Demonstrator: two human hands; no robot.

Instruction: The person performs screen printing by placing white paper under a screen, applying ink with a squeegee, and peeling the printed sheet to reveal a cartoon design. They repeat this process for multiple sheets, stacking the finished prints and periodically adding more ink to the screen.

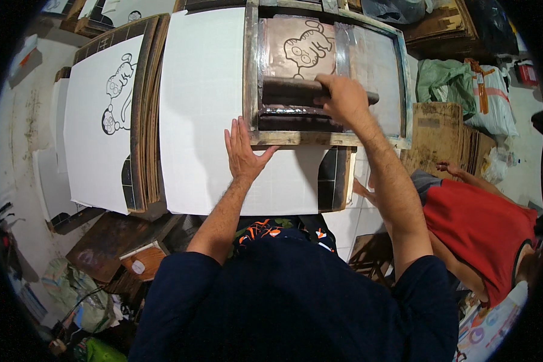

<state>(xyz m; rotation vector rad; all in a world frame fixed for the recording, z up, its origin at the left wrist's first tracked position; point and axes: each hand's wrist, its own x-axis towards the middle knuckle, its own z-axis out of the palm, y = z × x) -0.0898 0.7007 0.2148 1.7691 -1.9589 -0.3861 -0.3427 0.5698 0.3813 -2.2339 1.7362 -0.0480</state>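
Letting the wooden screen frame (308,139) slip, through too light bracing, could smear dark ink (298,123) on the white sheet (202,102) beneath it and to its left. At the frame's near-left corner the left hand (245,155) lies flat, thumb wide of the fingers, apparently touching it. Inside the frame, the squeegee (291,90) lies crosswise, its handle wrapped by the right hand (345,100).

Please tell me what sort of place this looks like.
Probably a small screen-printing workshop: the right hand grips a squeegee over a framed screen bearing a cartoon animal design, and a sheet with similar black line drawings lies on stacked boards at the left.
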